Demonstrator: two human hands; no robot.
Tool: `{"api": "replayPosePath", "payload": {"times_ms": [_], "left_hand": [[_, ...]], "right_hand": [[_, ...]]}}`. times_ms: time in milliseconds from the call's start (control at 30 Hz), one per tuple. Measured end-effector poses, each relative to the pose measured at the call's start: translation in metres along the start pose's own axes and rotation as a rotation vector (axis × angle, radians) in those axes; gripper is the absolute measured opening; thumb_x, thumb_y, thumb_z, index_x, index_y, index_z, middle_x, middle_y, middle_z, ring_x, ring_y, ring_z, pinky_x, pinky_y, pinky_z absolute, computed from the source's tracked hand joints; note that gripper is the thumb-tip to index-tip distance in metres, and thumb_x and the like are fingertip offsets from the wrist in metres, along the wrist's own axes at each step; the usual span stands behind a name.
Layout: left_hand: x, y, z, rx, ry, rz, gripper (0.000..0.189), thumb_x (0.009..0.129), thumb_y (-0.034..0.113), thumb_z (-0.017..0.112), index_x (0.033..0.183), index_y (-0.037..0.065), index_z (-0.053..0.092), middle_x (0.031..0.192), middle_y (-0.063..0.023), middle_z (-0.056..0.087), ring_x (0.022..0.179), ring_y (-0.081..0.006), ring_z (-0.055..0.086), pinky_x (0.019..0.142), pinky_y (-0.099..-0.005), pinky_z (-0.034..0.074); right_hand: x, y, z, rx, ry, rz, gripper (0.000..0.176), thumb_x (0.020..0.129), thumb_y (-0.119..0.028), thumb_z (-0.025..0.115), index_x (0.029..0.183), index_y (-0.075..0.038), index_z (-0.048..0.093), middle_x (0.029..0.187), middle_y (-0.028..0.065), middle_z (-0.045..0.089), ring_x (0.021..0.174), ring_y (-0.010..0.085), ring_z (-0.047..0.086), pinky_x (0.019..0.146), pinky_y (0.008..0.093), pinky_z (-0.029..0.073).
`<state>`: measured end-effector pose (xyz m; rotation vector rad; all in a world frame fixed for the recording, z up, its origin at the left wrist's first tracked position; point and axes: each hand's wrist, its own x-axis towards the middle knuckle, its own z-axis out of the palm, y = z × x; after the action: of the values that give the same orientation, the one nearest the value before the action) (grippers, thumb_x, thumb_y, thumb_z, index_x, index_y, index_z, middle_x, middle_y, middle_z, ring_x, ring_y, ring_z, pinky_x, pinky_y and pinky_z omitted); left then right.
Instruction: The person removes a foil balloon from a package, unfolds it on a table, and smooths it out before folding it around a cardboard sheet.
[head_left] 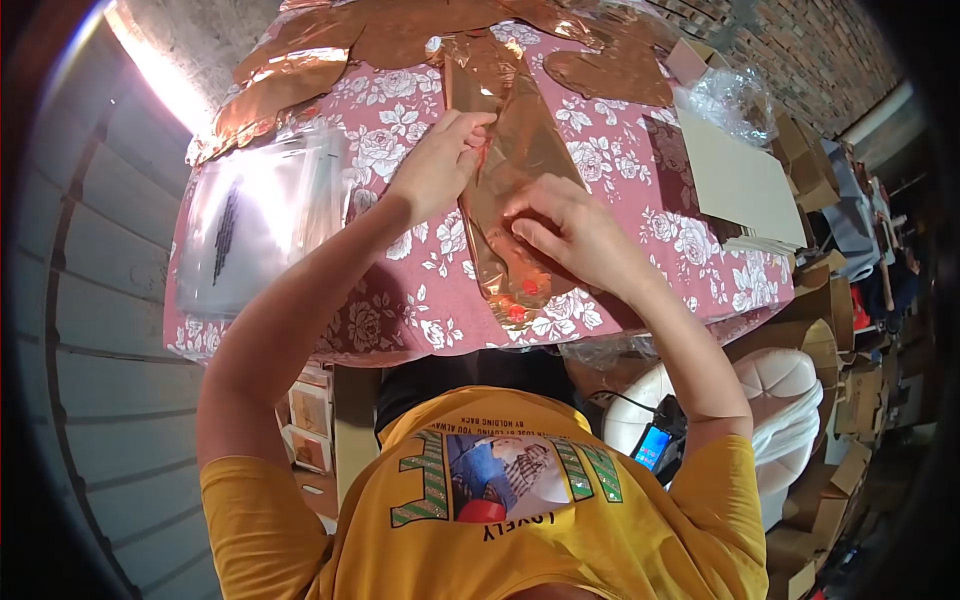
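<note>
A long folded piece of copper-coloured shiny foil (515,130), like a flat foil balloon, lies lengthwise on the table in front of me. My left hand (450,160) is closed at its left edge, with thumb and fingers pinched together on the foil. Over the foil's right side is my right hand (575,230), its fingers bent and its thumb apart from them. Small red spots (528,287) show at the foil's near end. Larger copper foil shapes (430,38) are spread flat across the far side of the table.
A floral pink cloth covers the table (410,280). Clear plastic bags (260,220) are stacked at the left. Cream card sheets (740,180) and crumpled clear plastic (735,105) sit at the right. A white padded chair (785,400) and cardboard boxes (860,410) stand beyond the right edge.
</note>
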<state>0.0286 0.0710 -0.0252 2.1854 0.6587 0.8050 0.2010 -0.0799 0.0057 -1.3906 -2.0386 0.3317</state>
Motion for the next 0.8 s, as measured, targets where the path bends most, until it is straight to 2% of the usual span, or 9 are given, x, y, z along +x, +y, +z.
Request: {"api": "replayPosePath", "payload": {"times_ms": [67,200,267,500,567,800], "left_hand": [[0.000,-0.001,0.000,0.027,-0.005,0.024,0.037,0.096,0.001,0.046,0.133,0.006,0.050,0.117,-0.0125,0.054,0.110,-0.0247,0.059,0.097,-0.0328,0.048],[0.002,0.001,0.000,0.055,-0.004,-0.004,0.035,0.097,0.005,0.048,0.132,0.006,0.051,0.119,-0.0131,0.053,0.109,-0.0251,0.059,0.096,-0.0325,0.048],[0.002,0.002,0.000,0.082,0.012,-0.014,0.034,0.097,0.008,0.051,0.131,0.006,0.053,0.118,-0.0127,0.053,0.107,-0.0240,0.060,0.095,-0.0317,0.048],[-0.002,0.002,0.002,-0.023,0.003,-0.003,0.035,0.095,0.008,0.053,0.131,0.006,0.054,0.113,-0.0100,0.054,0.101,-0.0209,0.061,0.089,-0.0304,0.050],[-0.001,0.000,0.001,0.040,-0.005,0.032,0.032,0.094,0.006,0.054,0.125,0.007,0.060,0.113,-0.0091,0.054,0.096,-0.0202,0.061,0.087,-0.0303,0.050],[-0.003,0.004,0.001,0.051,-0.023,-0.025,0.024,0.094,0.004,0.053,0.114,0.006,0.067,0.112,-0.0084,0.054,0.096,-0.0205,0.060,0.087,-0.0311,0.049]], "right_hand": [[-0.004,0.003,0.005,0.054,-0.053,-0.004,0.018,0.090,-0.010,0.065,0.108,-0.006,0.065,0.105,0.0115,0.062,0.102,0.0334,0.059,0.087,0.0399,0.048],[-0.008,-0.005,0.011,-0.005,-0.008,0.011,0.020,0.089,-0.009,0.065,0.109,-0.007,0.065,0.106,0.0109,0.061,0.101,0.0326,0.059,0.087,0.0397,0.048],[-0.007,-0.006,0.014,-0.063,0.031,-0.058,0.022,0.087,-0.009,0.066,0.110,-0.007,0.064,0.106,0.0102,0.061,0.101,0.0313,0.058,0.087,0.0396,0.047],[-0.009,-0.008,0.015,-0.108,-0.015,-0.078,0.023,0.087,-0.011,0.068,0.109,-0.006,0.065,0.109,0.0088,0.061,0.100,0.0295,0.058,0.088,0.0397,0.047],[-0.010,-0.012,0.013,-0.110,0.008,-0.099,0.019,0.085,-0.011,0.068,0.101,-0.001,0.066,0.103,0.0111,0.059,0.098,0.0303,0.058,0.087,0.0404,0.050],[-0.015,-0.012,0.014,-0.093,0.029,-0.127,0.018,0.086,-0.011,0.068,0.100,-0.001,0.066,0.103,0.0094,0.060,0.097,0.0283,0.058,0.087,0.0387,0.051]]}}
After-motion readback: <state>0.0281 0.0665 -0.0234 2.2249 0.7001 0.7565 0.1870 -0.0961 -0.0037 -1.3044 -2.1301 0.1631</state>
